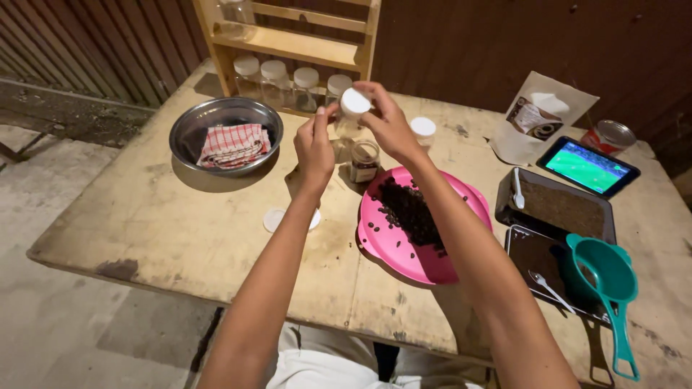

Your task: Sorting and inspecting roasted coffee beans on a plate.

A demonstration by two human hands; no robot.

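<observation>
Hovering above the table [180, 230], a small clear jar [346, 130] sits between both raised hands, just in front of the wooden rack [288, 43] with its row of capped jars [277, 81]. The right hand [386, 122] curls over the jar's white lid [355, 102], fingers closed around its rim from above. The left hand [313, 144] presses against the jar's side, fingers narrow and pinched on the glass (how much of the body it wraps I cannot tell). Directly below stands another jar [364, 160], partly filled with something dark, and a loose white lid [275, 219] lies flat near the left forearm. A pink plate [432, 263] of dark beans rests under the right forearm. To the left, a steel bowl [198, 122] holds a checked cloth [234, 144].
</observation>
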